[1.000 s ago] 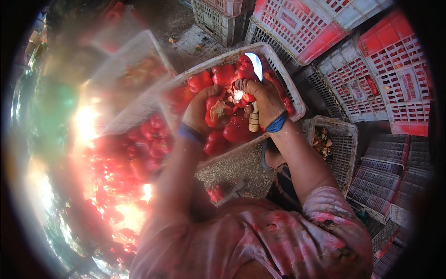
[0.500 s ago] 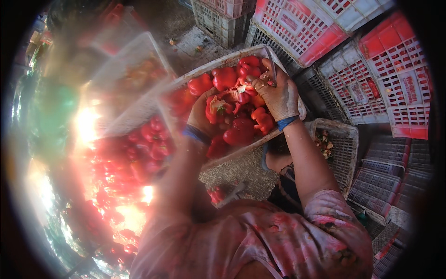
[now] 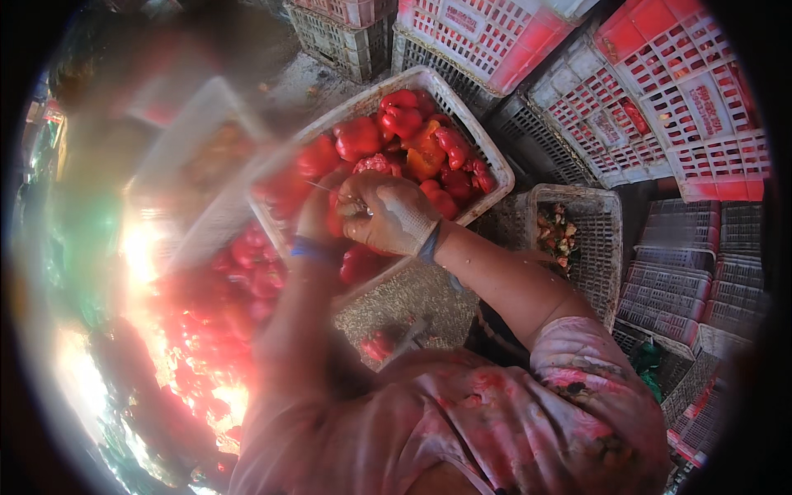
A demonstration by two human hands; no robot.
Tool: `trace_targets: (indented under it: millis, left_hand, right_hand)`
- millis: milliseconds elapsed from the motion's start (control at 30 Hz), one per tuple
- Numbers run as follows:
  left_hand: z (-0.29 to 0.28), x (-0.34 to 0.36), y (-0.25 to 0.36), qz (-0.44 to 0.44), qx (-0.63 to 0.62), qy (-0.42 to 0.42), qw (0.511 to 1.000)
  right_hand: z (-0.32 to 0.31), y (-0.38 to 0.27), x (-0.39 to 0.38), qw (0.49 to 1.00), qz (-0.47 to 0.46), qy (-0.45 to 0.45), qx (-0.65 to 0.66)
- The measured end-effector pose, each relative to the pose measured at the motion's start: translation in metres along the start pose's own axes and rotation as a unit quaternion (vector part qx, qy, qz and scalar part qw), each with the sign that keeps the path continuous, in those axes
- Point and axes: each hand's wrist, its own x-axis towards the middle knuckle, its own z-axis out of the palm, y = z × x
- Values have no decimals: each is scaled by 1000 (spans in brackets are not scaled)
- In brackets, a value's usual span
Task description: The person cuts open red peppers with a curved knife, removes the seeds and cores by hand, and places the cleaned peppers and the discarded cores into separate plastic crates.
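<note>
Two hands are working over one white plastic crate (image 3: pixel 488 162) that is holding red bell peppers (image 3: pixel 401 142) — roughly a dozen are showing, the exact count being hidden by the hands. The right hand (image 3: pixel 394 214), in a pale glove with a blue wristband, is closing its grip around one red pepper (image 3: pixel 363 247) at the crate's near edge. The left hand (image 3: pixel 318 216), also banded in blue, is pressing against the same pepper; whether its grip is shut cannot be told. One smaller grey crate (image 3: pixel 609 239) of scraps is sitting just to the right. A pile of peppers (image 3: pixel 247 264) is lying to the left — glare is preventing a count. Red-and-white crates (image 3: pixel 685 99) are standing stacked beyond, at least four.
</note>
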Motion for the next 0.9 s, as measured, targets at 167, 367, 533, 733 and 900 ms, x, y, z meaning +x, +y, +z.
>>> trace_targets:
  millis: [167,367,533,733,900]
  left_hand:
    - [-10,1,-5,-10,-13,-19,1000]
    - [-53,24,-1,248,247,161,923]
    - [10,11,-11,391,545,247,700]
    - [-8,15,5,253,207,215,920]
    - [-4,9,0,260,572,129,767]
  right_hand:
    - [9,3,-9,994,4,52,-99]
    - [19,14,-4,963,170,99,-182]
    - [13,34,-1,935,-107,130,-312]
    - [15,5,3,984,-63,46,-161]
    - [-18,-32,11,941,311,-72,118]
